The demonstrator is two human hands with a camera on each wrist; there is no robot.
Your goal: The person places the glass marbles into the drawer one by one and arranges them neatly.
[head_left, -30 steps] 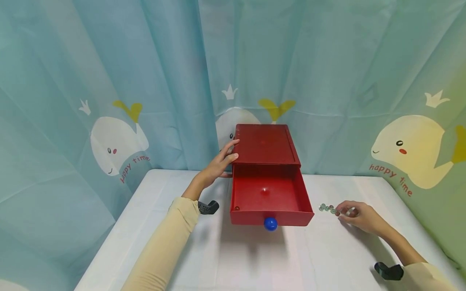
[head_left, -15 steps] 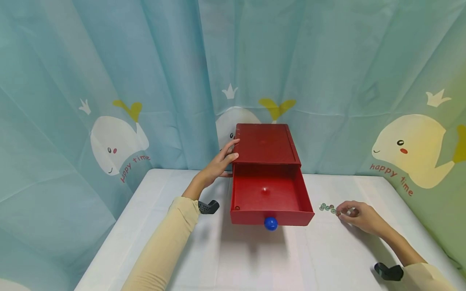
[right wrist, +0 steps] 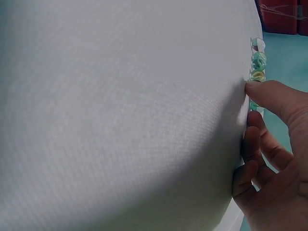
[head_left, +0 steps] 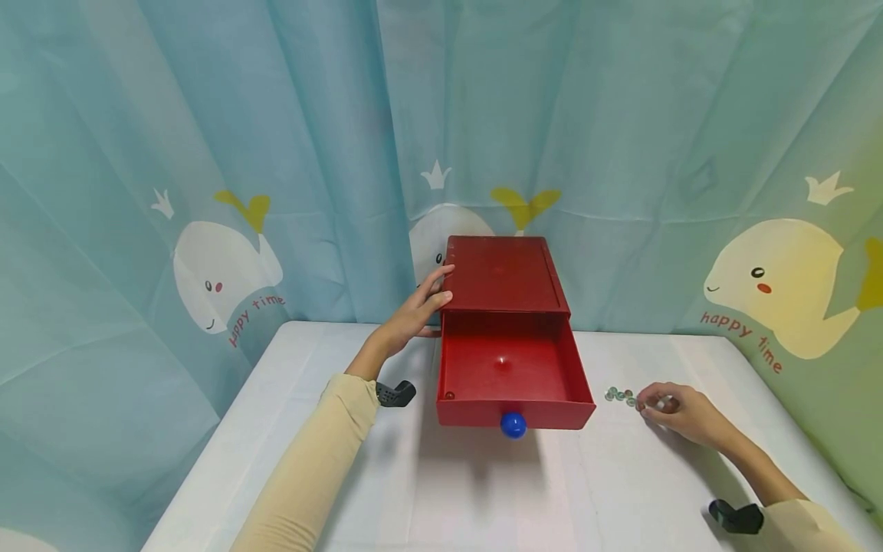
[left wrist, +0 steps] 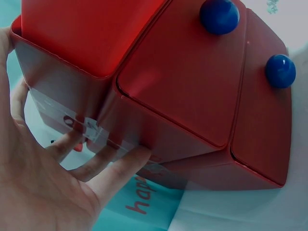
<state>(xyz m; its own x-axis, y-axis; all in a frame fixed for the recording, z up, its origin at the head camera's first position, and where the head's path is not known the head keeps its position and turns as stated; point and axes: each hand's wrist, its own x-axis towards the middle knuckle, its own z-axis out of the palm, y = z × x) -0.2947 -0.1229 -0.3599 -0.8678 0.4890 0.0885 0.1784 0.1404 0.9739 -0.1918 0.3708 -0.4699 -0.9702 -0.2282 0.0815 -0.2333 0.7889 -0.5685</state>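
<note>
A red drawer cabinet (head_left: 507,272) stands at the back of the table, its top drawer (head_left: 513,368) pulled out by a blue knob (head_left: 513,425). One small brownish marble (head_left: 450,395) lies in that drawer's front left corner. My left hand (head_left: 407,314) rests on the cabinet's left side with fingers spread, as the left wrist view also shows. To the right of the drawer, several glass marbles (head_left: 620,395) form a small cluster on the table. My right hand (head_left: 679,412) is at the cluster's near right end; its thumb and index finger pinch a marble (right wrist: 255,104), partly hidden.
In the left wrist view, two lower drawers with blue knobs (left wrist: 219,16) are pushed in. A white cloth covers the table (head_left: 497,498). A blue-green curtain (head_left: 331,153) with printed whales hangs close behind the cabinet.
Almost nothing differs. My right fingertips have shifted very slightly at the end of the marble cluster; the left hand and the drawer stay where they were.
</note>
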